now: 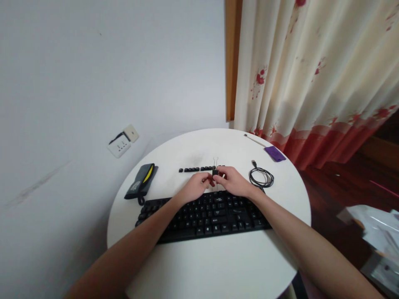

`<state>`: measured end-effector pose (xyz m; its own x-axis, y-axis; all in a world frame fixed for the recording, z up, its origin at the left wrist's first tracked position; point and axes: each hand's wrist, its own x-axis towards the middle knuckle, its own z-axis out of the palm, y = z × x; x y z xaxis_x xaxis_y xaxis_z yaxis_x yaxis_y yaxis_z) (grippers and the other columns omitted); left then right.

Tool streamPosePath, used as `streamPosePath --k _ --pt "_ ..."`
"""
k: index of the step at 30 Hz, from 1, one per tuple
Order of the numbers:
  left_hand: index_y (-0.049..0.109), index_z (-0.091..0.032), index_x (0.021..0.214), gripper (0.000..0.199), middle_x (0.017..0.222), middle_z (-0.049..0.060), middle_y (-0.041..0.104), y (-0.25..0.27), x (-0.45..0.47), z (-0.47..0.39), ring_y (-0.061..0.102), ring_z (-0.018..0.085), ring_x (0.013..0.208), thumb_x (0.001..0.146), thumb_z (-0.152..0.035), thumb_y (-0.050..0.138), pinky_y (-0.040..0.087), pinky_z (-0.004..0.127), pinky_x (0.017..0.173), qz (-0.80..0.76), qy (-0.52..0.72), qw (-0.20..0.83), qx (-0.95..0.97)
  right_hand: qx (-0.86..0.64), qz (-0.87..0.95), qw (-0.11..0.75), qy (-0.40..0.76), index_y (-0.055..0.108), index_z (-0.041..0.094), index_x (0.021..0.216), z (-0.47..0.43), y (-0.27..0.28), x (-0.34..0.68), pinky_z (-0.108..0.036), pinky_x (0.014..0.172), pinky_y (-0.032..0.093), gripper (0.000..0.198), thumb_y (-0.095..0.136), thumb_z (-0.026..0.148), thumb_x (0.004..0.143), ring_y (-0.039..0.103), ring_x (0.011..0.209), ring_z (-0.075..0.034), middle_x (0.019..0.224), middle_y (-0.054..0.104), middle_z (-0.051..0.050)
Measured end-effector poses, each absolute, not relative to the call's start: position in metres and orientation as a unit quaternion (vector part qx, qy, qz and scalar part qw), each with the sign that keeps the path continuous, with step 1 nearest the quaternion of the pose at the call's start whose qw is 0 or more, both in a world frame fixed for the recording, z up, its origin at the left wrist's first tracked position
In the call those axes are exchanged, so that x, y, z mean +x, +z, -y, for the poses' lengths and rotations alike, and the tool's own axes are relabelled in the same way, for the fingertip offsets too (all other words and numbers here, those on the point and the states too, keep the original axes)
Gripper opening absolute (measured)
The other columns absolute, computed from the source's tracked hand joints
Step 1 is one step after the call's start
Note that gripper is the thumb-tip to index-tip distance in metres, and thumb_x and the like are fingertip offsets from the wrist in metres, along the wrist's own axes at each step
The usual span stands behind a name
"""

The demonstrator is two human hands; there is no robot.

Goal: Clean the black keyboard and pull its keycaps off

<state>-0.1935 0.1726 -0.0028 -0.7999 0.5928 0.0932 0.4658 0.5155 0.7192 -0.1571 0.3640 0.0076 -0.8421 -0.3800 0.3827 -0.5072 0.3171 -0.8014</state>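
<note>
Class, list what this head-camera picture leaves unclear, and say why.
All in the head view:
- Keyboard: some keys hidden by the left forearm.
- Loose black keycaps: legends too small to read.
- Black piece at the right hand: partly covered by fingers.
- White plastic: cut off by right edge.

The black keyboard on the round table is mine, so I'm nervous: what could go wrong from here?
The loose keycaps lie in a row just beyond the hands, so a nudge might scatter them. The thin wires by the right hand might bend, or scratch the keyboard in a slip. The coiled cable lies close to the right forearm, which could drag it.
</note>
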Motion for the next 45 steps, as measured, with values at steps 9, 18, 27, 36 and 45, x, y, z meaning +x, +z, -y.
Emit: streamPosePath --k 9,18,27,36,45 --pt "0.070 -0.017 0.083 0.023 0.085 0.002 0.072 0.002 -0.186 -0.167 0.064 0.017 0.080 0.088 -0.017 0.047 0.048 0.028 0.078 -0.858 0.383 0.125 0.320 0.309 0.816 0.027 0.487 0.067 0.018 0.078 -0.367 0.011 -0.154 -0.025 0.066 0.042 0.021 0.054 0.024 0.092 0.056 0.069 -0.014 0.075 0.064 -0.001" --pt "0.071 -0.017 0.084 0.024 0.087 0.003 0.073 -0.002 -0.188 -0.164 0.065 0.018 0.083 0.085 -0.016 0.048 0.048 0.028 0.079 -0.863 0.368 0.128 0.322 0.301 0.837 0.028 0.457 0.067 0.017 0.073 -0.371 0.009 -0.155 -0.025 0.061 0.040 0.021 0.057 0.025 0.090 0.052 0.062 -0.013 0.066 0.061 0.001" --pt "0.070 -0.018 0.086 0.021 0.083 0.002 0.072 0.005 -0.184 -0.164 0.065 0.018 0.079 0.082 -0.013 0.050 0.049 0.028 0.075 -0.846 0.375 0.173 0.336 0.335 0.838 0.004 0.430 0.063 0.018 0.065 -0.375 0.013 -0.151 -0.024 0.056 0.035 0.021 0.061 0.021 0.085 0.046 0.056 -0.012 0.059 0.057 0.002" --pt "0.069 -0.014 0.090 0.021 0.086 0.005 0.071 0.006 -0.177 -0.171 0.063 0.018 0.079 0.075 -0.028 0.074 0.049 0.028 0.071 -0.818 0.424 0.216 0.322 0.304 0.840 -0.005 0.449 0.064 0.018 0.063 -0.377 0.012 -0.154 -0.024 0.051 0.038 0.024 0.058 0.022 0.086 0.053 0.053 -0.013 0.057 0.062 0.001" --pt "0.070 -0.017 0.094 0.014 0.091 0.004 0.073 -0.004 -0.177 -0.176 0.066 0.017 0.084 0.083 -0.025 0.068 0.051 0.030 0.079 -0.817 0.456 0.167 0.312 0.156 0.776 -0.050 0.609 0.060 0.018 0.062 -0.368 -0.009 -0.169 -0.025 0.049 0.048 0.028 0.061 0.033 0.085 0.064 0.051 -0.016 0.054 0.066 -0.002"
